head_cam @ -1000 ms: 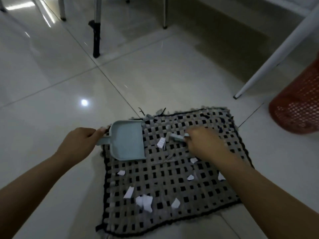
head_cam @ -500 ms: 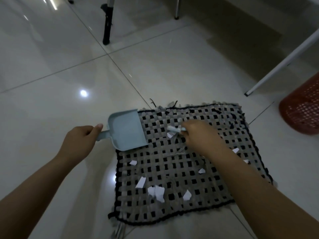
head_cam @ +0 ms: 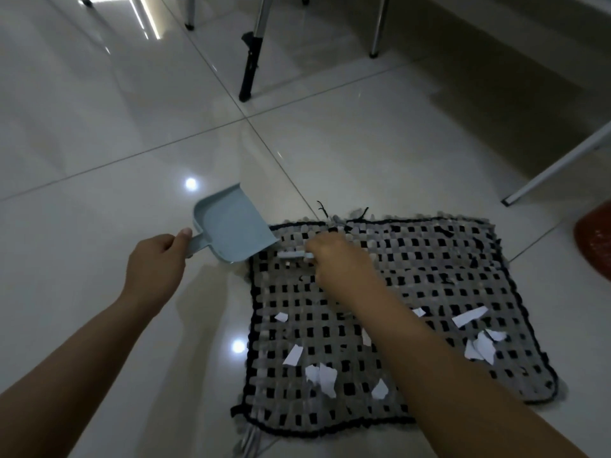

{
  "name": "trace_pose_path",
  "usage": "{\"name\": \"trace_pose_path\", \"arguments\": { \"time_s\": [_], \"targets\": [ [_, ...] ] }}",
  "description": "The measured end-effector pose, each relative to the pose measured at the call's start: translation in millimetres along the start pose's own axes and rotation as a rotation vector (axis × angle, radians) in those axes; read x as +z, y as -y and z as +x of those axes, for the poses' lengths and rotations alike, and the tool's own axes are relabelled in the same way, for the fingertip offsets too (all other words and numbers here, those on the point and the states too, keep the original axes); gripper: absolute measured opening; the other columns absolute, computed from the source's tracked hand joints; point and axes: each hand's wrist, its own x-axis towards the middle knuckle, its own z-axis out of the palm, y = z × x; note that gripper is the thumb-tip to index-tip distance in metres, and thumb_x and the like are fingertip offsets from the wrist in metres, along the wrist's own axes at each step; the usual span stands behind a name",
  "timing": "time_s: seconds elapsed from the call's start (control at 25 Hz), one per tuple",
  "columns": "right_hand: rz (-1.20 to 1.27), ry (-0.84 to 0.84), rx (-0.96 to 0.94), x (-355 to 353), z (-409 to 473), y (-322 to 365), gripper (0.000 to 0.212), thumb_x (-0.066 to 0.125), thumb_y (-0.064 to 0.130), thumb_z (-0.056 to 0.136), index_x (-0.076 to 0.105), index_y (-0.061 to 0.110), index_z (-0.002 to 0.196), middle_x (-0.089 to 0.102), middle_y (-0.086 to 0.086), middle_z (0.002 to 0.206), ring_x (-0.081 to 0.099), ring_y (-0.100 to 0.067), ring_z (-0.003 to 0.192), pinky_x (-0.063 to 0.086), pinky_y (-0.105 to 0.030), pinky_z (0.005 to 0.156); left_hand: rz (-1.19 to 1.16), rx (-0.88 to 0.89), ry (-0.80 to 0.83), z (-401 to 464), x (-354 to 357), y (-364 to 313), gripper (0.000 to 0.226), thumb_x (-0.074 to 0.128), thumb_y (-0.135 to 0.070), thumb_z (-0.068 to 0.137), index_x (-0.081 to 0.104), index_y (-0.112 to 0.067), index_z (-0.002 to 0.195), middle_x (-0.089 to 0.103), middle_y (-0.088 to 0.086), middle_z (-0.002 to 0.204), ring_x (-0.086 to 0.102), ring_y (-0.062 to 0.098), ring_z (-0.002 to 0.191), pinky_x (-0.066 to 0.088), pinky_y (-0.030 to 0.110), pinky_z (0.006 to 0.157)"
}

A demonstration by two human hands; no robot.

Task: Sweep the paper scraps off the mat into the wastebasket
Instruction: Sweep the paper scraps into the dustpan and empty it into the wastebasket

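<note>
A grey and black woven mat [head_cam: 429, 259] lies on the tiled floor. Several white paper scraps [head_cam: 324, 375] are scattered over its near half, with more scraps [head_cam: 479, 345] to the right. My left hand [head_cam: 158, 266] grips the handle of a pale blue dustpan [head_cam: 234, 223], whose mouth rests at the mat's far left corner. My right hand [head_cam: 337, 262] is closed on a small pale brush [head_cam: 294, 255], its head just in front of the pan's mouth. The red mesh wastebasket [head_cam: 595, 242] shows at the right edge.
A black tripod leg [head_cam: 249, 71] and metal chair legs [head_cam: 375, 34] stand on the floor beyond the mat. A white slanted furniture leg [head_cam: 555, 166] reaches the floor at the far right, near the wastebasket. Glossy tiles surround the mat.
The view has swung left, so the mat sits further right in frame. The dustpan slid off the mat to its far left corner, and the brush moved up to the pan's mouth.
</note>
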Motion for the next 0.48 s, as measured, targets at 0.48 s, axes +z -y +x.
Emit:
{"name": "trace_pose_path", "arguments": {
  "time_s": [0.48],
  "targets": [
    [0.095, 0.044, -0.191, -8, -73, -36, 0.028, 0.069, -0.01, 0.06, 0.067, 0.008, 0.08, 0.068, -0.011, 0.074, 0.062, -0.031, 0.065, 0.042, -0.028, 0.039, 0.024, -0.001, 0.038, -15, 7, 7, 0.051, 0.045, -0.032, 0.094, 0.063, 0.013, 0.077, 0.053, 0.015, 0.058, 0.043, 0.023, 0.051, 0.03, 0.028, 0.051]
  ]
}}
